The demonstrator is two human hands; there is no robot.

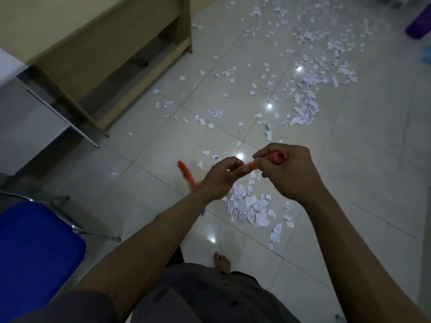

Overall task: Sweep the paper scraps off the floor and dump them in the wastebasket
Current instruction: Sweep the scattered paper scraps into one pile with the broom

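Both my hands grip the orange handle of a broom (277,157). My right hand (286,173) holds its top end and my left hand (219,178) holds it just below. The orange broom head (186,176) is blurred, low to the left of my left hand. A small heap of white paper scraps (247,206) lies on the tiled floor right beneath my hands. Many more scraps (303,99) are strewn across the floor ahead, thickest at the upper right. A purple container (417,29), maybe the wastebasket, stands at the far top right.
A wooden desk (105,43) fills the upper left, its legs reaching to the floor. A blue chair seat (35,252) with a metal frame is at the lower left. My bare foot (222,262) stands on the tiles below the heap.
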